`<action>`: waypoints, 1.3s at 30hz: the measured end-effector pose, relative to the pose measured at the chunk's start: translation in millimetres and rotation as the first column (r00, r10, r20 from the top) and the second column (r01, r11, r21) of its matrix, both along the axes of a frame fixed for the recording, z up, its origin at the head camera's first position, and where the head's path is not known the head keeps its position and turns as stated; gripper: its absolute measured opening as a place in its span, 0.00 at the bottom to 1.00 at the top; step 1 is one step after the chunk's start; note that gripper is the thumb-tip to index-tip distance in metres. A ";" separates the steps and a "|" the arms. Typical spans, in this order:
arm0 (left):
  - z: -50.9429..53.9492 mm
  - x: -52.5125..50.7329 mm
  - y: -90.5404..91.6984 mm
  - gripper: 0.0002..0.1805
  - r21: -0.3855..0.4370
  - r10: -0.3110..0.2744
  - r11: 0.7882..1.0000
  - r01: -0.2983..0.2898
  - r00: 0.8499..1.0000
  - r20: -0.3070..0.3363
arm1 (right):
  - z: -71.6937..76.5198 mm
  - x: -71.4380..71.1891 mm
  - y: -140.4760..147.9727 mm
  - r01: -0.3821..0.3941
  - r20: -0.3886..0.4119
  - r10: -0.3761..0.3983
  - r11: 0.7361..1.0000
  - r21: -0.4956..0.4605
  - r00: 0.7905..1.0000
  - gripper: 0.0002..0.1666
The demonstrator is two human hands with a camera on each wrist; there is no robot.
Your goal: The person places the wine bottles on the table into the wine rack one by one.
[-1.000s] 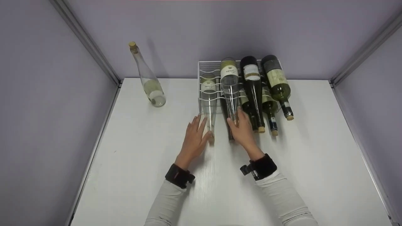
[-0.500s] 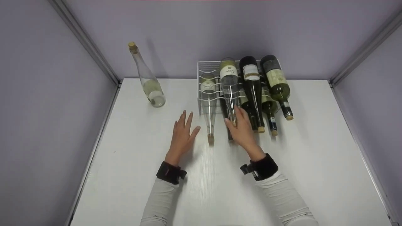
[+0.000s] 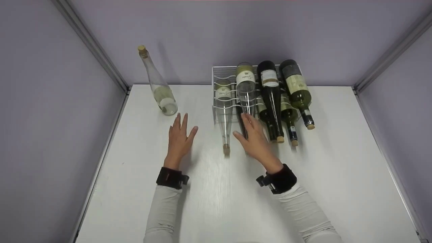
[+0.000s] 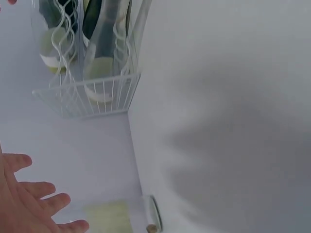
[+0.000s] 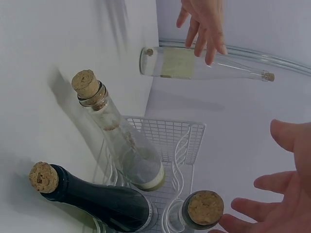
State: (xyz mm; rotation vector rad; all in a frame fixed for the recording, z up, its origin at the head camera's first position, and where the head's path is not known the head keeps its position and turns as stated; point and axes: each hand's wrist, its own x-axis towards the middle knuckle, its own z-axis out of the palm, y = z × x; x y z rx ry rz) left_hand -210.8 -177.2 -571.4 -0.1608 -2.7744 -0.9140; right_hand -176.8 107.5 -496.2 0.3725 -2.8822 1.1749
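My left hand is over the table with its fingers spread, short of a clear corked bottle standing upright at the back left. It holds nothing. My right hand is beside the neck of a clear labelled bottle lying on the upper level of a white wire rack. Its fingers are extended and the thumb stands apart. In the right wrist view the fingertips come close to that bottle's cork; whether they touch it I cannot tell. From the head view the hand hides the cork.
Below, a second clear bottle lies in the rack's left slot, its neck jutting toward the front. Dark bottle and green bottle lie on top at the right, with others beneath. Walls enclose the white table at back and sides.
My left hand has moved left, away from the lower clear bottle, toward the standing one. My right hand has loosened from the upper bottle's neck and shifted slightly left. The bottles stay in place.
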 end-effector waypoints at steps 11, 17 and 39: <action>7.1 -21.9 -28.4 0.37 0.075 0.116 0.991 -0.111 0.991 -0.062 | -3.7 2.7 -10.0 -0.121 -0.119 0.123 0.992 0.019 0.985 0.40; 15.9 -31.5 -40.2 0.38 0.157 0.159 0.976 -0.152 0.987 -0.036 | -4.0 4.9 -14.2 -0.182 -0.151 0.181 0.983 0.009 0.972 0.38; 48.6 -83.4 -71.6 0.41 0.426 0.230 0.878 -0.216 0.973 0.019 | -18.3 7.9 -27.5 -0.238 -0.092 0.239 0.971 0.015 0.967 0.38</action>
